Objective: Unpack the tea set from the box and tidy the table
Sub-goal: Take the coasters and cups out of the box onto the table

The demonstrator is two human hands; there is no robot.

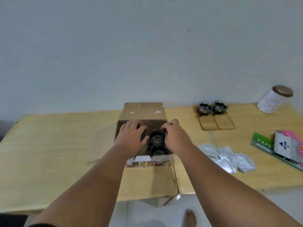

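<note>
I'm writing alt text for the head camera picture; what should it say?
Two bare hands reach into an open cardboard box on a wooden table: the left hand grips a dark round piece, the right hand pinches the rim of a dark cup. To the right, two glass cups stand on wooden coasters, with silver sachets nearer the camera.

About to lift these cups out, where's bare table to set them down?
Widest: bare table left of the box. Also two empty coasters in front of the unpacked cups. Crowded around the sachets and booklets, right.
</note>
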